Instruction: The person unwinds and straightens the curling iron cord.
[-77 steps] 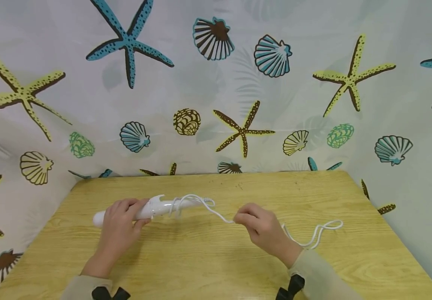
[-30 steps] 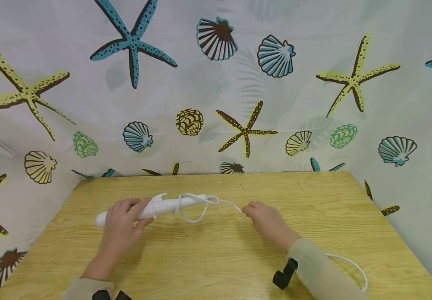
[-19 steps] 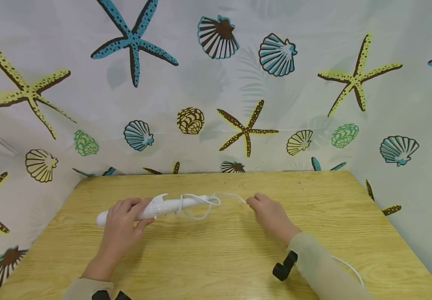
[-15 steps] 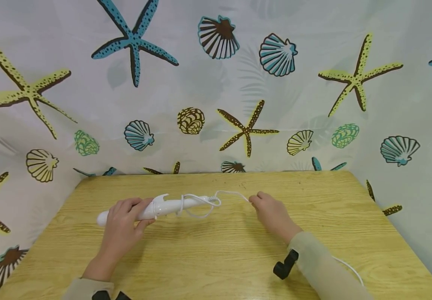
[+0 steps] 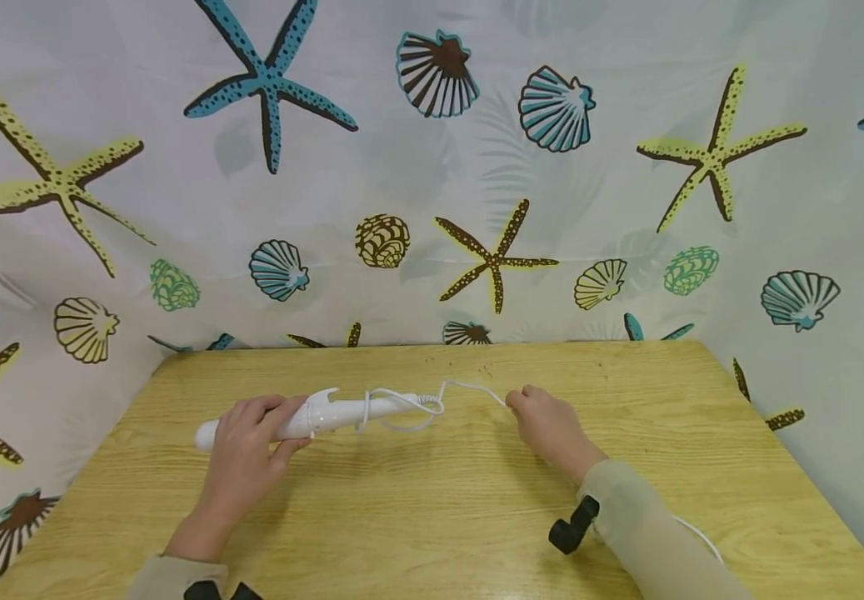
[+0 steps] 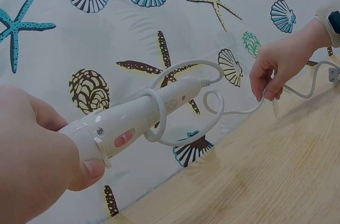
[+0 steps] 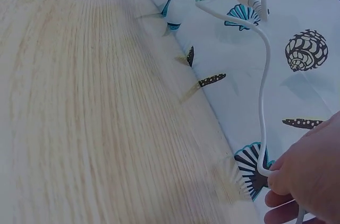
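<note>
My left hand [image 5: 244, 454] grips a white curling iron [image 5: 349, 412] around its barrel end, holding it sideways above the table. In the left wrist view the iron's handle [image 6: 172, 96] shows a pink switch [image 6: 125, 138], with the thumb lying near its collar. The white cord [image 6: 241, 111] loops loosely around the handle and runs off toward the right. Thumb and fingers of my right hand [image 5: 551, 429] pinch that cord, as the right wrist view also shows, where a curved length [image 7: 261, 96] hangs between hand and iron.
A wood-grain table [image 5: 417, 517] lies beneath both hands. Behind it hangs a pale cloth [image 5: 402, 167] printed with starfish and shells. The cord's free part [image 5: 697, 537] lies by the right sleeve, and a plug [image 6: 333, 74] shows at the left wrist view's right edge.
My right hand has moved right and slightly away, drawing the cord with it. The loop below the handle has grown smaller. The left hand keeps its hold on the curling iron.
</note>
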Available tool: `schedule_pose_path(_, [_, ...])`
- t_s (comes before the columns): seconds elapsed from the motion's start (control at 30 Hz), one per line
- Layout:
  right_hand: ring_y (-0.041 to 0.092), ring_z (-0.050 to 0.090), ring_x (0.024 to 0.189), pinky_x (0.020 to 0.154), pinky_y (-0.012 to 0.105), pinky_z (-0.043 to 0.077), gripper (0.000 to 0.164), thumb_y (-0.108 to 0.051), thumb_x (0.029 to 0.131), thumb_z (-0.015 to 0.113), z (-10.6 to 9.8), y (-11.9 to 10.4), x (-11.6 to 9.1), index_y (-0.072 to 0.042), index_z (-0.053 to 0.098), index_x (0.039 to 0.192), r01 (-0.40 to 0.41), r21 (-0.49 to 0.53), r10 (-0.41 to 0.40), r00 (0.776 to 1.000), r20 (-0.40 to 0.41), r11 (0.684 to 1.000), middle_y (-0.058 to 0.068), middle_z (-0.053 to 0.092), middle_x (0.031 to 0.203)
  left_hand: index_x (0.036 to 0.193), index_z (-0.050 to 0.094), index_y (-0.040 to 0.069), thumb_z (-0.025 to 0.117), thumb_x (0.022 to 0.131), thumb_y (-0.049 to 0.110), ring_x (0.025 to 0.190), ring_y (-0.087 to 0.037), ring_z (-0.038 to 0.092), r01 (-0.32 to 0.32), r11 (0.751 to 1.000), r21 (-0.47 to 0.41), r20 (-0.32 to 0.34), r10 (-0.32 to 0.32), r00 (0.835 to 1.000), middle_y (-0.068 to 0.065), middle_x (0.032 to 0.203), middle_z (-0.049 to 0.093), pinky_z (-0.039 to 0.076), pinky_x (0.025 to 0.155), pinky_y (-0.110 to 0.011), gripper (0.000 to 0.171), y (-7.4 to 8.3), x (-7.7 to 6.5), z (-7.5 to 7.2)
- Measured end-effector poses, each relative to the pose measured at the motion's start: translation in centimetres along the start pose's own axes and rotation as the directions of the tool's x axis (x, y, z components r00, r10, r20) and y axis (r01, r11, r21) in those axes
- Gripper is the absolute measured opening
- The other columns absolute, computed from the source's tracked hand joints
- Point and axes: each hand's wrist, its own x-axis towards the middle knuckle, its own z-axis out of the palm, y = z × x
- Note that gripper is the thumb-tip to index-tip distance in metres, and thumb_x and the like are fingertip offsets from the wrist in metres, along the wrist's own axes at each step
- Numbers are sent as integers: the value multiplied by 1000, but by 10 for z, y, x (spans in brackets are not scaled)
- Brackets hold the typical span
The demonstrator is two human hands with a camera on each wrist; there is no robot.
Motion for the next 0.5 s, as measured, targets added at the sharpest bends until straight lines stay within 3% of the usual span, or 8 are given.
schedule_pose_path(0.33, [9, 46, 53, 39, 19, 33, 13, -10, 84, 54, -2, 7, 0, -10, 60, 96, -85, 38, 85, 996, 0, 996, 1, 52, 72, 107, 61, 12, 78, 56, 19, 87, -27, 48, -7, 1000, -5, -16, 7, 1000, -8, 95, 56, 33, 75, -46, 54, 0, -1, -2])
schedule_pose_path(0.5, [11, 49, 55, 40, 20, 36, 13, -10, 83, 55, -2, 10, 0, -9, 59, 96, -132, 27, 131, 990, 46, 991, 2, 53, 73, 107, 61, 13, 78, 56, 20, 88, -28, 48, 0, 1000, -3, -12, 0, 1000, -9, 95, 56, 33, 76, -46, 55, 0, -2, -3])
